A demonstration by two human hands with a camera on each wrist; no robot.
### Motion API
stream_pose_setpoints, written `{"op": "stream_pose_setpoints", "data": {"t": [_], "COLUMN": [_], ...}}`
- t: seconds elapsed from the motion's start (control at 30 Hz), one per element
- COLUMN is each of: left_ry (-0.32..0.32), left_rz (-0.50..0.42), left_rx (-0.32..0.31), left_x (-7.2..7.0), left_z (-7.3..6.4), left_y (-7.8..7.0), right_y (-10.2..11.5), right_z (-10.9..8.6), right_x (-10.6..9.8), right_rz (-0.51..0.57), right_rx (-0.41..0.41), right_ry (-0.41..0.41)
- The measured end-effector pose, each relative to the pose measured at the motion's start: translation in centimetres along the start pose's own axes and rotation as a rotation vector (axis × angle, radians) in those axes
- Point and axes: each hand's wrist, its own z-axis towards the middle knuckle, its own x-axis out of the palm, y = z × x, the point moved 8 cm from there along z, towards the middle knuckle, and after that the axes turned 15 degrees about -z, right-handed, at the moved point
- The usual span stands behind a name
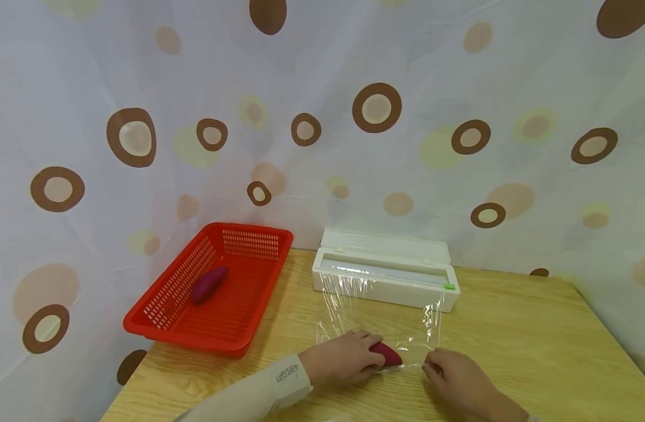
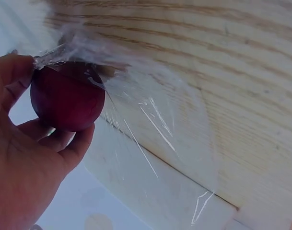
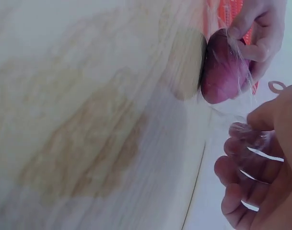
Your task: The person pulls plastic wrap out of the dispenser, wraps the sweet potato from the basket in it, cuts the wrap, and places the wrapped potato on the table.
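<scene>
My left hand (image 1: 343,356) grips a purple sweet potato (image 1: 388,354) on the wooden table, fingers over its far side. Clear cling film (image 1: 430,321) stretches from the white dispenser box (image 1: 385,295) toward me and lies around the sweet potato. In the left wrist view, the left thumb holds bunched film against the top of the sweet potato (image 2: 69,98). To the right of it, my right hand (image 1: 459,378) pinches the film's near edge between thumb and forefinger. The right wrist view shows this hand's other fingers loosely curled.
At the left stands a red plastic basket (image 1: 261,302) holding another purple sweet potato (image 1: 210,284). The dispenser box has its lid (image 1: 385,245) raised at the back and a green slider (image 1: 449,286) at its right end. Behind the table (image 1: 538,340) hangs a dotted curtain (image 1: 322,164).
</scene>
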Motion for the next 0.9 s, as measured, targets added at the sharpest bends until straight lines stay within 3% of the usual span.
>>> {"op": "stream_pose_setpoints", "data": {"t": [0.33,0.57,0.7,0.9], "left_ry": [0.046,-0.002,-0.003,0.027], "left_rz": [-0.049,-0.045,-0.11,-0.263], "left_rx": [-0.051,-0.004,-0.031,-0.056], "left_x": [0.6,0.3,0.1,0.1], "left_z": [0.4,0.6,0.8,1.1], "left_y": [0.6,0.2,0.4,0.8], "right_y": [-0.8,-1.3,-1.3,-0.1], "right_z": [0.6,0.9,1.2,1.8], "right_x": [-0.1,0.3,0.4,-0.7], "right_rz": [0.009,0.016,0.007,-0.091], "right_rx": [0.081,0.144,0.161,0.074], "right_ry": [-0.047,-0.038,-0.047,-0.215]}}
